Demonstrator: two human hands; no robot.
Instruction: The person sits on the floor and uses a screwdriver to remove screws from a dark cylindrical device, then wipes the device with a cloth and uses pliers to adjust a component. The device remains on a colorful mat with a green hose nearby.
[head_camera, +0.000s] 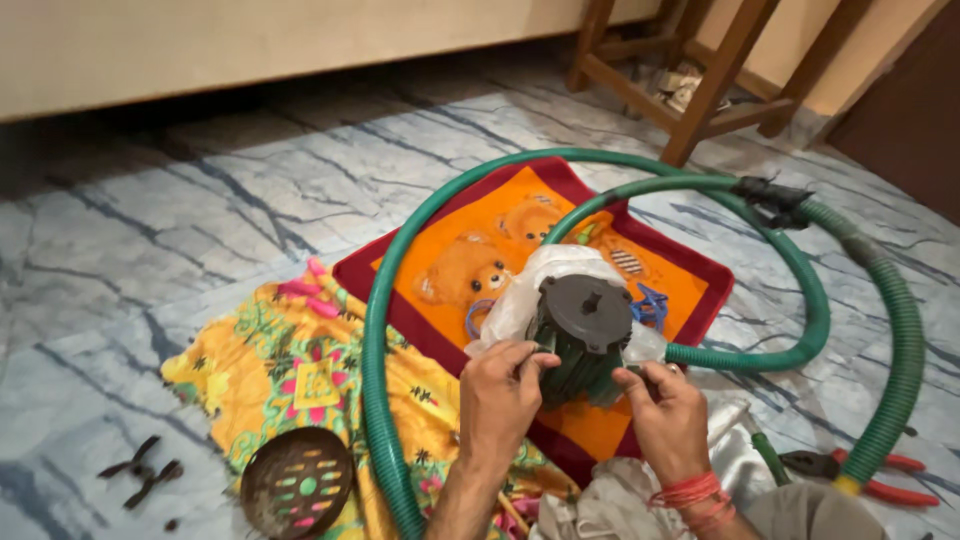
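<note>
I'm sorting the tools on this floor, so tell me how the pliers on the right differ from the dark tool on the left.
The red-handled pliers lie by the green hose, near the right hand; the dark tool lies alone on bare floor, left of the round perforated plate. The pliers have bright red grips; the dark tool is dark all over. Both lie flat with handles spread, and neither is touched.

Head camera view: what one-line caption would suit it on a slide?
Both hands, left hand and right hand, grip a dark ribbed cylindrical pump joined to a coiled green corrugated hose over an orange bear-print mat.
</note>
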